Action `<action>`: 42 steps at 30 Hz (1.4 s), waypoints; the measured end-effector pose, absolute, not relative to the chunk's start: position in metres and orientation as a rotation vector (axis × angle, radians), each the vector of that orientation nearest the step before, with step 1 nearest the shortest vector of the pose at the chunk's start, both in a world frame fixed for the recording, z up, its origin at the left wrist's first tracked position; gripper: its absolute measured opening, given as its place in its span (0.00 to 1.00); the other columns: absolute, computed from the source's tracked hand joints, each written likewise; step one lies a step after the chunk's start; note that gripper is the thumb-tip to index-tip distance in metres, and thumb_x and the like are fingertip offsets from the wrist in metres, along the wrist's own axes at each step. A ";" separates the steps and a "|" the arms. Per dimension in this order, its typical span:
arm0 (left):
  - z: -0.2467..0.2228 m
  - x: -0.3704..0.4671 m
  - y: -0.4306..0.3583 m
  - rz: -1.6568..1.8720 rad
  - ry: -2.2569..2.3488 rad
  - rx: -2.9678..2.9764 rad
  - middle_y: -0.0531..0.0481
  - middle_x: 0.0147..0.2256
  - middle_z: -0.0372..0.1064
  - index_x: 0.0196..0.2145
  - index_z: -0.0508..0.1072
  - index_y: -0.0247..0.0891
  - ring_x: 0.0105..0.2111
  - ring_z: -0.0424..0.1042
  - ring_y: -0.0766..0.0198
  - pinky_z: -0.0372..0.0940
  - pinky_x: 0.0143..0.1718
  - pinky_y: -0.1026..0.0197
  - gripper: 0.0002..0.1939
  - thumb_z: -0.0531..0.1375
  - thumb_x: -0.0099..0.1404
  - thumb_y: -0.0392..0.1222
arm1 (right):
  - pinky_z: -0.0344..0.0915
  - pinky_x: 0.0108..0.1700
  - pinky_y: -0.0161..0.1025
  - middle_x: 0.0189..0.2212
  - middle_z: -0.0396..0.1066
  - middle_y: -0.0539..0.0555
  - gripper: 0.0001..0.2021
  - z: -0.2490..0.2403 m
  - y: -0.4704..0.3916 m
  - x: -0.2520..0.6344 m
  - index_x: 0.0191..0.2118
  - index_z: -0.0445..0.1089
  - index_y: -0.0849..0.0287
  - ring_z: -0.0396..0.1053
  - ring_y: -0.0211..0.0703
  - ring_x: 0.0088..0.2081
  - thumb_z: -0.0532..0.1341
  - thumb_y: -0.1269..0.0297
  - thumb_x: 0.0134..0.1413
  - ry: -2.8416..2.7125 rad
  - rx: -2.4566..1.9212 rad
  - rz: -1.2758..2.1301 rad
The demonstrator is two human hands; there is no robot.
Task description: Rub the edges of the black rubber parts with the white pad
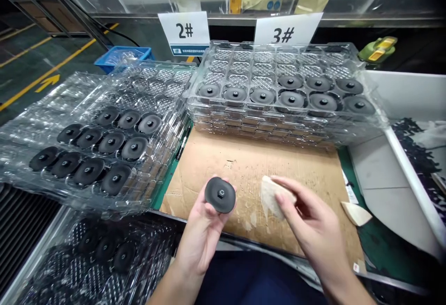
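Over a cardboard sheet [195, 165], the left hand [205, 233] grips a black hubbed disc [220, 195]; the right hand [315, 221] pinches a beige cloth [273, 198]. Behind the cardboard sheet, a part-filled clear blister tray [240, 67] holds nine matching discs [262, 95].

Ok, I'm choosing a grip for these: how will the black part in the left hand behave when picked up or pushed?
The part is probably stiff, showing no visible bend in the left hand. Its smooth-looking face may be slippery. Wide and shallow, it would likely slide rather than roll if pushed lying flat.
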State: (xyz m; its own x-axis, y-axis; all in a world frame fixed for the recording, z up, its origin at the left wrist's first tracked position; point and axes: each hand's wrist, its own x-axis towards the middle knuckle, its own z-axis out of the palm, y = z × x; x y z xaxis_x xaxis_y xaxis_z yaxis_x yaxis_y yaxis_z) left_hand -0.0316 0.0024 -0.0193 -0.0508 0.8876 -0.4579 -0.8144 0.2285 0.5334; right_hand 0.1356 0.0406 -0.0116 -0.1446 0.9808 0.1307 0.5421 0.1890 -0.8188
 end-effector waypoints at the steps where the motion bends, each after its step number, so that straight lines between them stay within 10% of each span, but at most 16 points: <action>1: -0.018 -0.026 0.002 1.348 0.842 0.118 0.46 0.50 0.67 0.50 0.66 0.44 0.49 0.66 0.56 0.63 0.48 0.61 0.28 0.64 0.50 0.45 | 0.65 0.30 0.32 0.40 0.69 0.51 0.13 0.004 0.040 0.132 0.47 0.65 0.51 0.68 0.37 0.33 0.56 0.68 0.56 -1.763 -1.362 0.822; 11: -0.004 -0.012 0.000 1.215 0.846 0.120 0.51 0.36 0.75 0.37 0.76 0.41 0.38 0.72 0.65 0.64 0.43 0.69 0.18 0.67 0.46 0.43 | 0.64 0.38 0.34 0.34 0.69 0.54 0.14 0.040 0.044 0.102 0.48 0.66 0.62 0.66 0.37 0.34 0.52 0.74 0.57 -1.983 -0.996 0.869; 31: -0.002 -0.012 0.005 1.211 0.787 0.120 0.52 0.43 0.73 0.42 0.73 0.46 0.43 0.71 0.57 0.64 0.47 0.62 0.27 0.70 0.40 0.40 | 0.62 0.25 0.30 0.32 0.71 0.49 0.09 0.032 0.032 0.161 0.41 0.69 0.50 0.68 0.36 0.30 0.58 0.69 0.54 -1.734 -1.386 0.897; 42: -0.002 -0.016 0.005 1.252 0.811 0.140 0.53 0.44 0.72 0.43 0.72 0.48 0.44 0.70 0.60 0.65 0.45 0.65 0.23 0.67 0.47 0.41 | 0.56 0.29 0.36 0.26 0.69 0.51 0.13 0.038 0.043 0.144 0.42 0.70 0.57 0.59 0.38 0.26 0.53 0.75 0.54 -2.195 -0.902 0.817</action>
